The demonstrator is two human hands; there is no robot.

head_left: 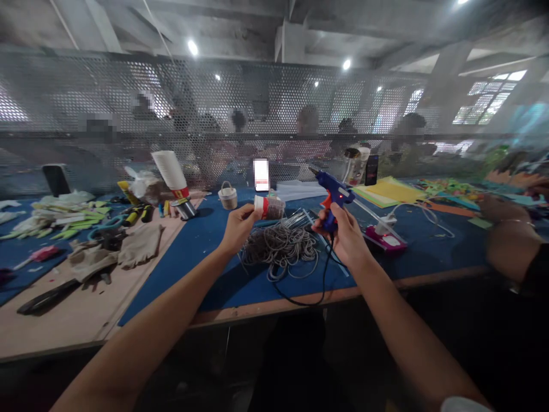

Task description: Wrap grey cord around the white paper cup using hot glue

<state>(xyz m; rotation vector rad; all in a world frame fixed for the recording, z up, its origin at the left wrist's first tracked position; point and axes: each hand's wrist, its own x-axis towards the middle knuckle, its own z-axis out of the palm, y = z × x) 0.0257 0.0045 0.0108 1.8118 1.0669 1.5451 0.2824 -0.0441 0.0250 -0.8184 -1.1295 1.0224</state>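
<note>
One head-worn view
From the table's (pixel 189 234) near edge it looks forward and down: left hand (pixel 238 229) and right hand (pixel 347 237) close, mesh screen (pixel 274 103) far.

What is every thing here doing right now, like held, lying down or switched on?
left hand: closed around the small cup
small cup: held up on its side, partly wrapped in grey cord
right hand: closed around the glue gun
glue gun: red light glowing, nozzle pointing up
cord pile: loose and tangled on the blue mat
phone: standing, screen lit
cup stack: leaning over
small basket: upright, untouched
</note>
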